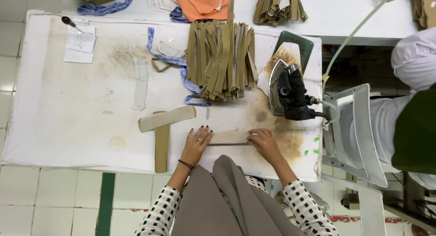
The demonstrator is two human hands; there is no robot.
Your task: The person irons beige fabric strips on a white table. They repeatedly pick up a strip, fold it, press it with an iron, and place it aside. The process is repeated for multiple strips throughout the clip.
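My left hand (197,143) lies flat with fingers spread on the left end of a short beige fabric strip (229,137) on the white ironing pad (68,104). My right hand (264,141) presses the strip's right end, fingers curled over its edge. A black steam iron (288,90) rests on its side just beyond my right hand, on a scorched brown patch. A pile of khaki strips (222,59) lies at the back centre. Two more beige strips (165,119) form a T to the left of my left hand.
A blue ribbon (179,63) and white paper templates (140,84) lie on the pad. Paper notes (81,43) sit at the back left, orange cloth (202,3) behind. Another person in white (408,90) sits at the right beside a metal stand (359,131).
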